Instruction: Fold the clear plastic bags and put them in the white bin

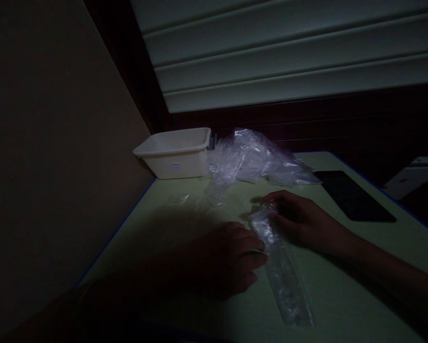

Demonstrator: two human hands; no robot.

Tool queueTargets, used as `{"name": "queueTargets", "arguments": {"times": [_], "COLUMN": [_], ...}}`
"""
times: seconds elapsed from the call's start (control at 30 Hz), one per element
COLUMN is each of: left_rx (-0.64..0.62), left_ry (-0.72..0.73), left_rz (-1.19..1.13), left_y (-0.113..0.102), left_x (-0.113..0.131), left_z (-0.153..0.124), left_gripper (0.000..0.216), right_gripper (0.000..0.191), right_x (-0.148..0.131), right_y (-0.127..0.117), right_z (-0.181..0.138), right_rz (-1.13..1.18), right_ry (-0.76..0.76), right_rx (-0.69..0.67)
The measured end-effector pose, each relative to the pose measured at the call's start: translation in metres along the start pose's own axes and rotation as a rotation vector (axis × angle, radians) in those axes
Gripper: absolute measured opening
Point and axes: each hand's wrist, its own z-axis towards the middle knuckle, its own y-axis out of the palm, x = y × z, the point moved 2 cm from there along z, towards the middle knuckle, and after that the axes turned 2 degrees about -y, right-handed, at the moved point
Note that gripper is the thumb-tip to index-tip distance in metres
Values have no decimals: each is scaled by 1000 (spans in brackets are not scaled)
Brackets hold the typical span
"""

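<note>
A long, narrow clear plastic bag (289,286) lies on the pale green table, its top end crumpled and its lower end flat. At that top end, my right hand (300,219) is closed, thumb and fingers pinching the plastic. My left hand (235,259) rests at the bag's left edge, palm down. Its fingers are bent and a little apart, and no hold on the bag can be seen. Deep shadow hides the left thumb and palm. Just beyond the hands, thin clear plastic (219,197) trails from a heap of clear bags (253,157).
A white plastic bin (178,162) stands at the back left, beside the heap. A black phone or tablet (353,195) lies at the right. A small scrap of clear plastic (180,197) is near the bin. The table (342,286) has a blue edge; walls close off its left and back.
</note>
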Motion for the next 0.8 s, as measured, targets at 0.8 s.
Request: {"name": "queueTargets", "arguments": {"times": [0.8], "left_rx": [151], "left_ry": [-156], "left_rz": [-135], "left_y": [-5], "left_x": [-7], "left_z": [-6], "left_gripper": [18], "right_gripper": [25], "right_x": [-6], "right_y": [-1], "right_z": [-8], "right_rz": [265], "right_ry": [-5], "right_rx": [173]}}
